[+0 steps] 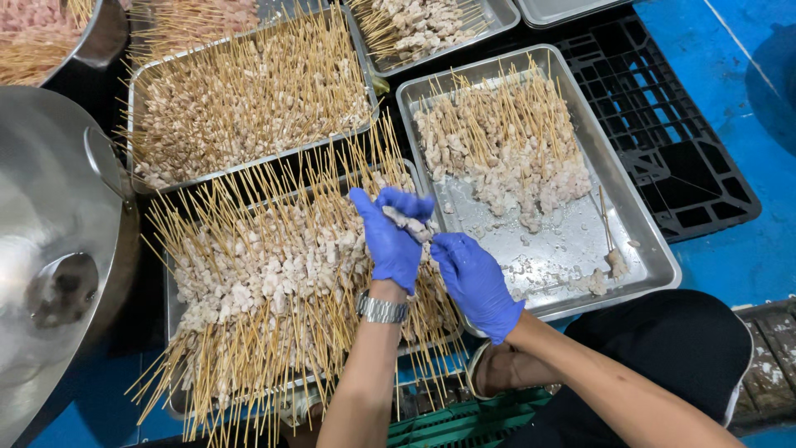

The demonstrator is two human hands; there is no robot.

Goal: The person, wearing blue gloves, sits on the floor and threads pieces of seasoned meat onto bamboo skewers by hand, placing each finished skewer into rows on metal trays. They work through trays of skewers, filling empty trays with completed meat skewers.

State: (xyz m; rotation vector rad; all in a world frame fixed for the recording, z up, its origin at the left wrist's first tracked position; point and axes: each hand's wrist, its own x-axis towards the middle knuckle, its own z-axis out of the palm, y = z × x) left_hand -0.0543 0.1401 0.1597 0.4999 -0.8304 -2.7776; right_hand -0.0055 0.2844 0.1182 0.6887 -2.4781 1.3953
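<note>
My left hand (390,236), in a blue glove with a metal watch at the wrist, is closed around a skewer with pale meat pieces (406,222) above the near tray. My right hand (474,278), also blue-gloved, is closed just right of it, touching the same skewer's lower end. Under both hands lies a steel tray (174,311) heaped with several finished meat skewers (274,282), sticks fanning outward. To the right a steel tray (638,228) holds a smaller pile of skewers (506,145) and loose meat bits.
Two more trays of skewers (249,99) (419,25) sit farther back on a black plastic crate (663,124). A large steel bowl (50,249) stands at left. The floor (730,249) is blue. A green crate (464,423) lies near my knee.
</note>
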